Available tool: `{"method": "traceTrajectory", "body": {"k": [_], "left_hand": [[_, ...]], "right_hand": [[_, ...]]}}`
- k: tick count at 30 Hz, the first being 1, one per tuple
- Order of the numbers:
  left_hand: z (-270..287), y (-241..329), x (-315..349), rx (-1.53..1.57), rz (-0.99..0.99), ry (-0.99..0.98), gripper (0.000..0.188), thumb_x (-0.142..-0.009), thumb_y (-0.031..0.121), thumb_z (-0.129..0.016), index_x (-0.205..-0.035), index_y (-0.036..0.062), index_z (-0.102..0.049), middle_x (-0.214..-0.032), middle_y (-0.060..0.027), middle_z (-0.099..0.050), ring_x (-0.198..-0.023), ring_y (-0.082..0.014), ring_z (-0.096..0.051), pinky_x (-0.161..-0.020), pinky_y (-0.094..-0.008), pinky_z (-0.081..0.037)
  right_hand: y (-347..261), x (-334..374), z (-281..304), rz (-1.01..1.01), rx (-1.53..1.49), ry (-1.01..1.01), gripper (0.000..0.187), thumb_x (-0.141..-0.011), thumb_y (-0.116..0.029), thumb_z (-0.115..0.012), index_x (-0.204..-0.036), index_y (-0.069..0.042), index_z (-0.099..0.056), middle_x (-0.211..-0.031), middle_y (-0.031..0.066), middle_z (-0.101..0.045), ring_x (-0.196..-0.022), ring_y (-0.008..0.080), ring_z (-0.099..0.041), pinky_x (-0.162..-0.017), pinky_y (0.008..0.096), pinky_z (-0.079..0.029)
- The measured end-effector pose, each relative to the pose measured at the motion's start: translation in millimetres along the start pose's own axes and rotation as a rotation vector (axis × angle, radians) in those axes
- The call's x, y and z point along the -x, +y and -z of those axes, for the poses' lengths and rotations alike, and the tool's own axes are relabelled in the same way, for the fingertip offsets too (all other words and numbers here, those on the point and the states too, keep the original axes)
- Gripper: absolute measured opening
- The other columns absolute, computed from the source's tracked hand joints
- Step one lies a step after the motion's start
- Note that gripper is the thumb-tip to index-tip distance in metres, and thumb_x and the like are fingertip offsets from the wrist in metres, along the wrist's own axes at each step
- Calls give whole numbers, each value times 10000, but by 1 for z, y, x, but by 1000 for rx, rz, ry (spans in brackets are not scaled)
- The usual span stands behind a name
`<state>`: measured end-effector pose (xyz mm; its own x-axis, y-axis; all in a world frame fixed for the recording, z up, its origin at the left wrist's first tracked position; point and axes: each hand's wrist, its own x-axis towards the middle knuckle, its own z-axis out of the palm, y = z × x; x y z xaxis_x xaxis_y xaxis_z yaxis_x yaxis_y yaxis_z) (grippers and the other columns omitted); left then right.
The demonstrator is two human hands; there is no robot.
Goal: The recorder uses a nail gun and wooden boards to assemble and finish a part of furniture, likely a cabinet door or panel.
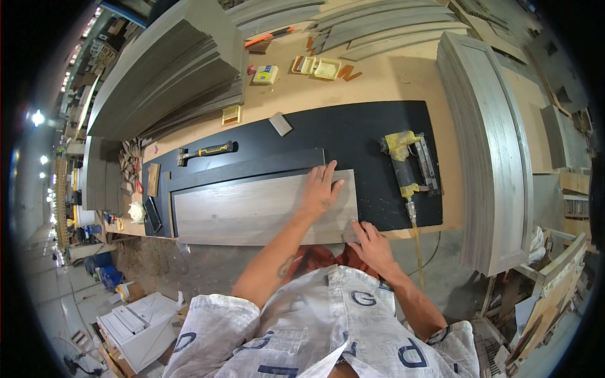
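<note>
A grey wood-grain panel (252, 205) lies flat along the front edge of the black work mat (372, 116). My left hand (321, 190) rests on its right part with the fingers stretched toward a dark grey strip (252, 171) that runs behind the panel. At the panel's right end, my right hand (372, 242) touches the near corner, fingers apart. To the right on the mat lies a yellow-taped nail gun (404, 165) with an air hose (417, 252) hanging off the front. A hammer (208, 152) with a black and yellow handle lies beyond the strip.
Tall stacks of grey panels stand at the left (170, 69) and framed doors at the right (488, 145). A small wood block (280, 124), open cream boxes (315, 67) and an orange-handled tool (268, 38) lie farther back. A phone-like dark slab (152, 215) sits at the left.
</note>
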<state>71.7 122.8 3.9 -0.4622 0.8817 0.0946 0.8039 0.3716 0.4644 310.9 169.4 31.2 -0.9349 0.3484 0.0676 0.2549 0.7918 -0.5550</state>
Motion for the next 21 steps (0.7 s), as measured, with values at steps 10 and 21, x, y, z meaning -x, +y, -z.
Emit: {"method": "traceTrajectory", "body": {"k": [10,21], "left_hand": [[5,6,4,-19,7,-2,555,-999,344,-509,-1402,-31,-436,-1269,-192,-552,-1208,-354,-478,-1076,-443,-369],[0,2,3,-14,21,-3,559,-995,355,-507,-1397,-28,-442,-1289,-185,-556,-1232,-349,-470,-1096,-445,-355]], "right_hand": [[2,5,-10,60,29,41,611,-817,-215,-754,-1335,5,-515,-1106,136,-544,-949,274,-616,-691,341,-573],[0,7,-12,70,70,6,608,-857,-201,-723,-1354,64,-495,-1125,151,-557,-1004,299,-603,-720,370,-564]]}}
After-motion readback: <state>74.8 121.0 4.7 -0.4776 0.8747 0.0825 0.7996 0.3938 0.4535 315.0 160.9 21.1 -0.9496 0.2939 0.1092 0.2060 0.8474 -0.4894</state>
